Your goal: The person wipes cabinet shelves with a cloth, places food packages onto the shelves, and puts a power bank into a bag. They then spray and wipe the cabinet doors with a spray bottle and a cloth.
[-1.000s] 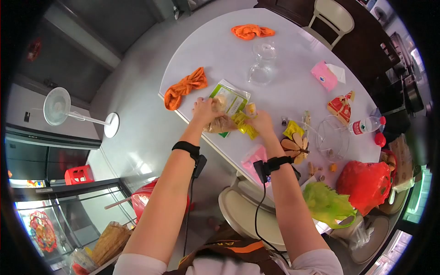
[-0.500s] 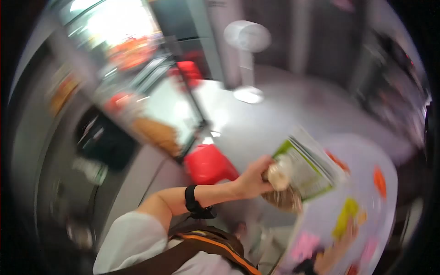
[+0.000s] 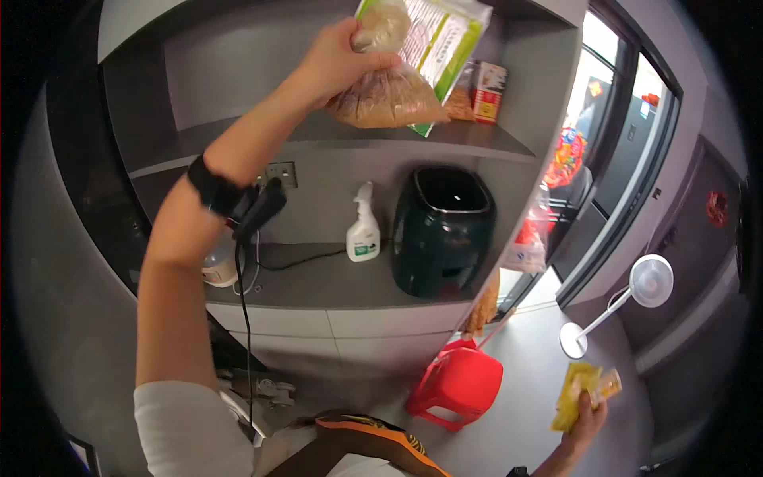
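Note:
Raised at the upper shelf, my left hand (image 3: pixel 334 62) is closed around the gathered neck of a clear plastic bag (image 3: pixel 389 99) with brown, grainy contents. The same hand holds a flat white-and-green printed packet (image 3: pixel 445 40) against the bag's far side. Low on the right, my right hand (image 3: pixel 586 421) grips a yellow packet (image 3: pixel 569 399) together with a small clear-and-orange packet (image 3: pixel 609 386). What is inside the yellow packet cannot be made out.
On the upper shelf (image 3: pixel 509 141) stands a red-and-white box (image 3: pixel 489 94) beside another bag. Below are a spray bottle (image 3: pixel 363 230), a dark green air fryer (image 3: pixel 445 238) and a black cable (image 3: pixel 246 318). A red stool (image 3: pixel 461 383) and white fan (image 3: pixel 651 281) stand on the floor.
My view has swung from the white table to the shelf unit. The left hand, with bag and packet, is now at the upper shelf; the right hand has left the table holding the yellow packet.

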Motion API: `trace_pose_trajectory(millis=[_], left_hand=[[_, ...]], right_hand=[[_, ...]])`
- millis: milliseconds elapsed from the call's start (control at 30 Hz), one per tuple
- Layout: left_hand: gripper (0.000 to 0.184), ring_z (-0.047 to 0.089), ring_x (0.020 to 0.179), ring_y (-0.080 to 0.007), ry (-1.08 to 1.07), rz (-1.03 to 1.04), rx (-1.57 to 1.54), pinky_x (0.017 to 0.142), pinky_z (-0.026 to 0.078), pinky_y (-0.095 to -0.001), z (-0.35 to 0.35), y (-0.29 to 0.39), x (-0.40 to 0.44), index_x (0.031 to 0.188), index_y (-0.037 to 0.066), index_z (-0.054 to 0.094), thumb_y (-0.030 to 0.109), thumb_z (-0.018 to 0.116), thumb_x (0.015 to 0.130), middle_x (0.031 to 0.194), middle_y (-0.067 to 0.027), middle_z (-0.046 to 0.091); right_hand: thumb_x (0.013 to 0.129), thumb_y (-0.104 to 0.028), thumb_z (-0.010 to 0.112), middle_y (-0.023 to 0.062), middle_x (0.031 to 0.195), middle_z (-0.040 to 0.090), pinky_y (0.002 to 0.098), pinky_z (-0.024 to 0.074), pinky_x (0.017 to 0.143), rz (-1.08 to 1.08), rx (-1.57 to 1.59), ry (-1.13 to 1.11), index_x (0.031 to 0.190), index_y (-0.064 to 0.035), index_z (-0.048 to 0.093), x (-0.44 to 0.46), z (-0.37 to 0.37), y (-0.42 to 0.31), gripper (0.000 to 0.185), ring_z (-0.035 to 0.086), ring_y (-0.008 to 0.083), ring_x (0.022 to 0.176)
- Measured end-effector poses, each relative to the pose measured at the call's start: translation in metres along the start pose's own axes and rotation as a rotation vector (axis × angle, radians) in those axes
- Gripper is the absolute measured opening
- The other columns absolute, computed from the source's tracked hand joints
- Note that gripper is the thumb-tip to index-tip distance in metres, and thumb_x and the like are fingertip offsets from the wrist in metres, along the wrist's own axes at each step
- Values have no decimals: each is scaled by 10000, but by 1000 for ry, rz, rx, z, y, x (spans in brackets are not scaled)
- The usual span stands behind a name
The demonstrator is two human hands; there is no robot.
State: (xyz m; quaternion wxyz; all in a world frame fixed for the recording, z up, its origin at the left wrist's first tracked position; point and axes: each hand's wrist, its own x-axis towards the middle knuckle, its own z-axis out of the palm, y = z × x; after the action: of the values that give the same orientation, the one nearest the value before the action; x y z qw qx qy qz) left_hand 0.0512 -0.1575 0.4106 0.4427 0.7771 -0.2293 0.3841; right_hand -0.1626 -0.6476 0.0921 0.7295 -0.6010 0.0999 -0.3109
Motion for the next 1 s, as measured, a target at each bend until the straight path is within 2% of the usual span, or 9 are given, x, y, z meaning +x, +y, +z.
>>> trace_pose_trajectory(millis=[100,233,467,533,667,767,833,933,1000], left_hand=[[537,645,824,-214,-80,-387,-161,694,550,-352,-14,-85,44,1142,-27,509,170,777,719,986,-120,629],[581,642,842,-209,-264,-481,-374,688,550,-350,-16,-156,87,1158,-13,506,185,798,697,995,-121,626],[540,603,962,-220,-909,-530,172,773,502,-346,-18,-189,159,1122,-13,541,182,707,646,1017,-136,617],[550,606,955,-230,-1052,-314,909,813,494,-363,-2,-194,167,1148,35,552,207,704,648,1045,-120,623],[496,593,976,-229,-860,-95,770,830,470,-361,32,-212,145,1127,44,573,223,658,672,1006,-113,633],[443,591,978,-234,-684,206,1177,843,460,-366,44,-202,144,1103,55,588,253,620,708,967,-104,645],[386,614,761,-224,-468,-34,484,675,482,-371,29,-182,148,929,3,622,330,648,726,842,-105,651],[467,605,957,-282,-408,-502,425,834,459,-419,30,-162,158,1070,44,595,421,604,796,1000,-159,645],[519,605,952,-298,-437,-450,658,835,457,-429,46,-160,158,1072,40,596,482,595,800,1009,-164,644]], right_hand=[[753,-132,741,50,860,655,261,517,625,9,88,-227,967,-2,611,28,79,16,283,624,131,738],[696,-134,796,47,880,662,237,493,688,-9,218,-311,952,4,622,36,164,29,339,623,124,727],[673,-110,809,72,871,667,262,520,678,115,276,-299,942,22,615,40,198,46,356,634,135,727],[670,-104,807,72,868,664,266,517,676,124,252,-283,937,27,613,47,194,47,355,632,137,722],[668,-108,806,71,868,663,261,513,676,124,198,-286,936,27,613,67,183,43,356,629,134,716],[670,-103,800,68,868,663,257,512,679,132,194,-306,943,26,614,84,185,38,355,629,132,716],[669,-97,796,67,870,663,258,512,676,111,209,-332,947,26,614,93,184,38,355,632,134,719],[667,-101,799,64,872,663,258,513,676,112,218,-356,958,27,613,108,182,40,368,633,135,721],[669,-103,797,64,878,662,260,513,680,116,235,-363,966,28,612,116,186,40,374,633,135,730]])
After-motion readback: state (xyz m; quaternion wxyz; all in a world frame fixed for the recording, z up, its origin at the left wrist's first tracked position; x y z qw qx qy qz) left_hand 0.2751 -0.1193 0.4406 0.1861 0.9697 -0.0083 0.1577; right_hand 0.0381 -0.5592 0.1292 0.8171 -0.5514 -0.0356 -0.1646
